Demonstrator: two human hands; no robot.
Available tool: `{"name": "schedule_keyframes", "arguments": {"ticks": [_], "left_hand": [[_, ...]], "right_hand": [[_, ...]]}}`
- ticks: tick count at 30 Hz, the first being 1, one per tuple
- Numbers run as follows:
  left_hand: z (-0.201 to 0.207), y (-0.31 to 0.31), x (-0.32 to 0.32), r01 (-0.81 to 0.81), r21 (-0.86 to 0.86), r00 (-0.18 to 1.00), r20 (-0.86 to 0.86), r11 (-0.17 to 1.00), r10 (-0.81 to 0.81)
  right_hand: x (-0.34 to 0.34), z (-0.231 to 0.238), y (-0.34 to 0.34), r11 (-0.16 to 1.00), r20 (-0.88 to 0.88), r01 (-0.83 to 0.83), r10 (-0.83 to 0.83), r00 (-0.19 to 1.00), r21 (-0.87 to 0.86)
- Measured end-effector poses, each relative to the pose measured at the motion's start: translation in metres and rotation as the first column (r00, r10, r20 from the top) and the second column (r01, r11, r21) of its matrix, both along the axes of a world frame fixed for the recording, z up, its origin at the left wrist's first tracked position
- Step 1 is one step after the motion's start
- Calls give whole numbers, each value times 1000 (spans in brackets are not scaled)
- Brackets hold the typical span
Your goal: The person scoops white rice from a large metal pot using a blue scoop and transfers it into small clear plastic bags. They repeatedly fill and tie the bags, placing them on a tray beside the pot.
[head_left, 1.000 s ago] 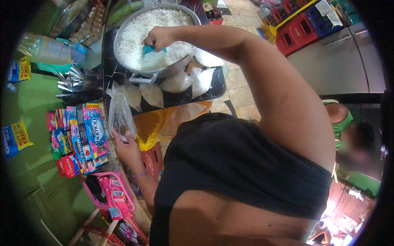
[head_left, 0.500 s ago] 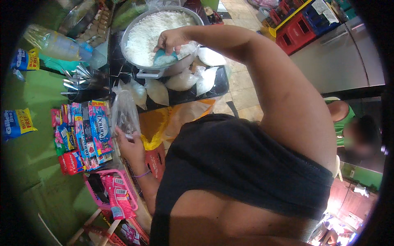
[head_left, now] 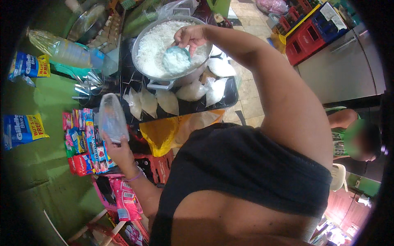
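My right hand [head_left: 190, 37] grips a round teal cup [head_left: 165, 61] by its rim. White grains fill the cup, which is over a wide metal pot [head_left: 185, 78] heaped with the same white grains [head_left: 151, 46]. Off to the left, my left hand [head_left: 117, 151] has its fingers closed on the lower end of a clear plastic bag [head_left: 113, 117]. The bag is puffed out and looks to have no grains in it. Along the near side of the pot lie several filled plastic bags, among them one filled bag [head_left: 167, 101] near the table edge.
The pot stands on a black marbled table [head_left: 230, 92]. A yellow-orange plastic sack [head_left: 164, 131] hangs below its edge. Left are hanging sachets [head_left: 90, 135], a cutlery holder [head_left: 92, 86] and a pink basket [head_left: 102, 192]. A person in green [head_left: 338, 135] is at the right.
The cup has come up level and full out of the grains in my right hand. My left hand has moved left and raised the bag, which is now puffed wider.
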State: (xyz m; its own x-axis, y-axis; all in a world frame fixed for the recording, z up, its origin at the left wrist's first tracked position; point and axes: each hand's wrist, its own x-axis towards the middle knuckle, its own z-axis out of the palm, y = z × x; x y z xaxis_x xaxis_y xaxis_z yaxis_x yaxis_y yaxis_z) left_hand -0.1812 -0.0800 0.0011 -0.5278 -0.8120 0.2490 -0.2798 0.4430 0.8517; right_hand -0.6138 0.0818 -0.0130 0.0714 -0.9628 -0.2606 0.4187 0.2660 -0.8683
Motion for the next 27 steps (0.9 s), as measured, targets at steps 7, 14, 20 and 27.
{"name": "schedule_keyframes", "arguments": {"ticks": [7, 14, 20, 27], "left_hand": [[27, -16, -87, 169, -516, 971, 231, 840, -53], [34, 22, -179, 498, 28, 849, 190, 867, -494], [51, 64, -212, 741, 512, 648, -375, 434, -663], [48, 90, -224, 758, 383, 610, -134, 527, -781]], "right_hand": [[36, 58, 30, 768, 61, 513, -534, 844, -384], [87, 72, 48, 508, 256, 745, -723, 642, -433], [102, 42, 81, 613, -358, 710, -786, 504, -346], [106, 40, 78, 790, -858, 361, -382, -343, -495]]}}
